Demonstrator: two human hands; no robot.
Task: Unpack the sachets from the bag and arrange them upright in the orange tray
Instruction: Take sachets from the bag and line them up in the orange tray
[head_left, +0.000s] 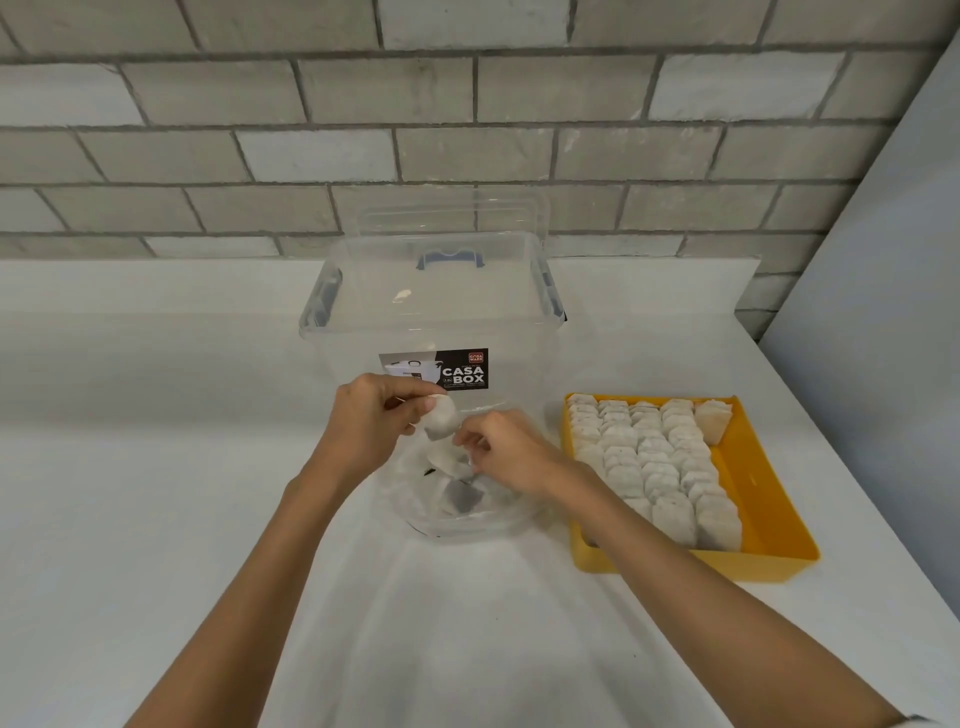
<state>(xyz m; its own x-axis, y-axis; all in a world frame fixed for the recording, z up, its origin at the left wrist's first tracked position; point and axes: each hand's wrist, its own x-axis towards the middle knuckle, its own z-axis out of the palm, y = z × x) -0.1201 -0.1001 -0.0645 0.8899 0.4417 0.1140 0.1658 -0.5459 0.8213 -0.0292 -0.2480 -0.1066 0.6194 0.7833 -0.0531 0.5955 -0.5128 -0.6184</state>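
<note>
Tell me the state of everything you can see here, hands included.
clear box, open, lid off.
lid, off, standing behind the box.
held sachet, lifted clear of the loose ones.
left hand, pinches the held sachet.
right hand, fingers curled beside it; grip unclear.
loose sachets, lying in the box bottom.
tray sachets, upright in rows.
orange tray, mostly filled, right strip bare.

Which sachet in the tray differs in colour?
The tan sachet at the tray's far end, alone to the right of the four white rows; the others are all white.
</note>
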